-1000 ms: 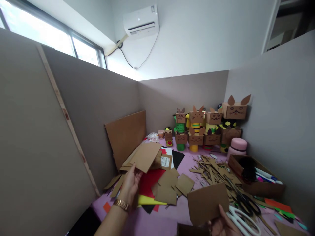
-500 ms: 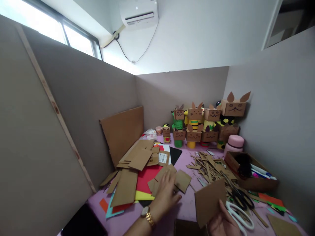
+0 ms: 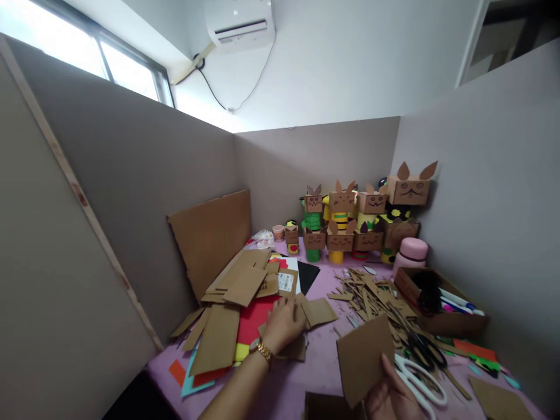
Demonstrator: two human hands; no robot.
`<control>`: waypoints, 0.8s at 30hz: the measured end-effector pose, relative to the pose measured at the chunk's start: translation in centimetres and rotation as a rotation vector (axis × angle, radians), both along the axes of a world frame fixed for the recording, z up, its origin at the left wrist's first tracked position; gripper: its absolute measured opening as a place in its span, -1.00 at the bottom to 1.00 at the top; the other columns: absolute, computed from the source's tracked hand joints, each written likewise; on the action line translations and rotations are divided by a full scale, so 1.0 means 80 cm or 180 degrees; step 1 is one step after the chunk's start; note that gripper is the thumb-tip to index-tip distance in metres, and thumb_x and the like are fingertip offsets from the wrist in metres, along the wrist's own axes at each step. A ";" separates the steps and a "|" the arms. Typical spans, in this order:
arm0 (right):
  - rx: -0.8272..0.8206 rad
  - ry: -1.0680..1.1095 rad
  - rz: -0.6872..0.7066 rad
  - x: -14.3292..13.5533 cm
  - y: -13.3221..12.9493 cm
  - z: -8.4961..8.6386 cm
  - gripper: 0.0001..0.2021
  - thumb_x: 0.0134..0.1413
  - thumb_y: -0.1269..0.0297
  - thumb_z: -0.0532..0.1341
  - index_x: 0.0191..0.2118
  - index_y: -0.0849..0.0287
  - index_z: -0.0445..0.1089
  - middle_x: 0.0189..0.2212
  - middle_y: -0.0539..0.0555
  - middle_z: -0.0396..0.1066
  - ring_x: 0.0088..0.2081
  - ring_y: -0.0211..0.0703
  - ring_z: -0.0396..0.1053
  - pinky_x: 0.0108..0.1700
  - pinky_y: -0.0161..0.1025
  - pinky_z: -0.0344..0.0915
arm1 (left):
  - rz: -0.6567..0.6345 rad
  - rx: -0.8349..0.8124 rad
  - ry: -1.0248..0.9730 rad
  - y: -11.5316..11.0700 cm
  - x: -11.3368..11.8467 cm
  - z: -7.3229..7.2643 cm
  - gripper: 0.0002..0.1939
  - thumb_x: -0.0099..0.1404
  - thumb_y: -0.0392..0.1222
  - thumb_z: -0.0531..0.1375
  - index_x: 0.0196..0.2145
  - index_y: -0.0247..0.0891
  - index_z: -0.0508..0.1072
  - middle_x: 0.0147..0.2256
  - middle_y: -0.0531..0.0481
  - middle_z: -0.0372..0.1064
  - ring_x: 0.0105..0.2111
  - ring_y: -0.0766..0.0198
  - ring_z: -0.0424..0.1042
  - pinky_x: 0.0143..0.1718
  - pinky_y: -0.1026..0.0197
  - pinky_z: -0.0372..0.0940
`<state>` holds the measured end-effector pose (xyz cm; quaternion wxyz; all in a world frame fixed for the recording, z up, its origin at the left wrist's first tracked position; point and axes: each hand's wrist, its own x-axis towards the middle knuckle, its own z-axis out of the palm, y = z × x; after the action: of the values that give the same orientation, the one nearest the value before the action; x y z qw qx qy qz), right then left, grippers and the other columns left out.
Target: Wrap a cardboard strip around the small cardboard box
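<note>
My right hand point(image 3: 387, 396) holds a flat, roughly square cardboard piece point(image 3: 364, 359) upright by its lower right edge, thumb on the near face. My left hand point(image 3: 284, 322), with a gold watch on the wrist, is on the pile with its fingers curled over cardboard pieces. One cardboard piece point(image 3: 294, 350) shows under the palm, and another, slightly bent piece point(image 3: 320, 312) lies just right of the fingers; the fingertips are partly hidden. Below the held square, a cardboard box point(image 3: 332, 405) shows at the bottom edge. White-handled scissors point(image 3: 422, 379) lie beside my right hand.
Cardboard sheets point(image 3: 216, 338) and coloured paper lie at left. Cardboard scraps point(image 3: 367, 297) and black-handled scissors point(image 3: 426, 350) are at right, near a box of pens point(image 3: 441, 318) and a pink bottle point(image 3: 411, 254). Cardboard animal figures point(image 3: 341, 239) stand at the back.
My left hand has moved slightly forward and its fingers have curled onto the cardboard pieces, which have shifted under it. My right hand still holds the square piece.
</note>
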<state>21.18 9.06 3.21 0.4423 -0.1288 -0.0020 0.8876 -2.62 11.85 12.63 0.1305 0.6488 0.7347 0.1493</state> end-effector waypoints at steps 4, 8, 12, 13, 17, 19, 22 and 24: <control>-0.0057 0.0072 -0.0070 -0.002 -0.003 0.006 -0.81 -0.23 0.58 0.44 -0.46 0.16 0.55 -0.57 -0.04 0.59 -0.61 -0.34 0.50 -0.52 -0.52 0.42 | 0.0217 -0.0023 -0.0256 0.003 -0.023 -0.001 -0.63 0.28 -0.12 0.21 0.01 -0.25 0.35 0.06 -0.13 0.29 0.05 0.00 0.29 0.05 -0.20 0.18; -0.0013 -0.0023 -0.0057 -0.002 -0.001 0.004 -0.78 -0.25 0.59 0.45 -0.41 0.18 0.56 -0.45 0.04 0.62 -0.56 -0.32 0.52 -0.54 -0.52 0.41 | 0.0267 0.0002 -0.0844 0.005 -0.049 -0.013 -0.74 0.29 -0.15 0.20 -0.08 -0.28 0.40 -0.06 -0.09 0.38 -0.08 0.11 0.40 -0.06 -0.08 0.31; 0.0116 -0.0149 -0.0070 0.001 -0.001 0.001 -0.84 -0.16 0.53 0.42 -0.42 0.15 0.55 -0.56 -0.02 0.60 -0.59 -0.25 0.51 -0.53 -0.41 0.44 | 0.0359 0.0132 -0.1538 0.008 -0.074 -0.019 -0.80 0.31 -0.15 0.19 -0.16 -0.31 0.42 -0.18 -0.04 0.43 -0.25 0.21 0.46 -0.21 0.05 0.39; 0.0143 -0.0193 -0.0068 0.001 -0.001 0.001 -0.86 -0.14 0.51 0.41 -0.40 0.16 0.55 -0.54 -0.01 0.61 -0.58 -0.24 0.52 -0.52 -0.39 0.45 | 0.0399 0.0230 -0.1682 0.010 -0.079 -0.017 -0.79 0.31 -0.15 0.18 -0.14 -0.31 0.42 -0.17 -0.05 0.43 -0.23 0.20 0.46 -0.20 0.04 0.38; 0.0173 -0.0294 -0.0062 0.002 0.000 0.000 -0.87 -0.11 0.47 0.39 -0.34 0.19 0.54 -0.41 0.08 0.63 -0.47 -0.17 0.56 -0.45 -0.32 0.48 | 0.0454 0.0472 -0.2076 0.009 -0.093 0.000 -0.77 0.34 -0.15 0.14 -0.09 -0.29 0.39 -0.11 -0.07 0.40 -0.18 0.19 0.44 -0.17 0.03 0.38; 0.0175 -0.0307 -0.0081 0.002 0.000 -0.002 -0.87 -0.11 0.46 0.39 -0.35 0.17 0.54 -0.46 0.06 0.62 -0.41 -0.12 0.57 -0.40 -0.28 0.49 | 0.0351 0.0263 -0.2116 0.002 -0.096 0.009 -0.80 0.34 -0.17 0.15 -0.12 -0.30 0.40 -0.17 -0.05 0.43 -0.23 0.22 0.46 -0.22 0.07 0.39; 0.0147 -0.0339 -0.0129 0.000 0.000 -0.005 -0.84 -0.12 0.45 0.40 -0.33 0.16 0.54 -0.46 0.04 0.62 -0.35 -0.09 0.58 -0.32 -0.24 0.50 | 0.0280 -0.0167 -0.1877 -0.019 -0.091 0.011 -0.88 0.29 -0.21 0.20 -0.26 -0.32 0.44 -0.25 0.00 0.44 -0.29 0.24 0.45 -0.25 0.09 0.39; 0.0124 -0.0338 -0.0163 -0.002 -0.001 -0.004 -0.81 -0.13 0.45 0.41 -0.30 0.16 0.54 -0.43 0.04 0.63 -0.32 -0.08 0.58 -0.29 -0.22 0.50 | 0.0372 -0.0211 -0.1600 -0.035 -0.081 0.004 -0.92 0.25 -0.25 0.24 -0.32 -0.31 0.44 -0.21 -0.01 0.42 -0.20 0.19 0.42 -0.14 0.02 0.33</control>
<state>21.04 8.96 2.87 0.4665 -0.1671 -0.0394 0.8677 -9.10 9.04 12.97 0.3212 0.5431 0.7200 0.2890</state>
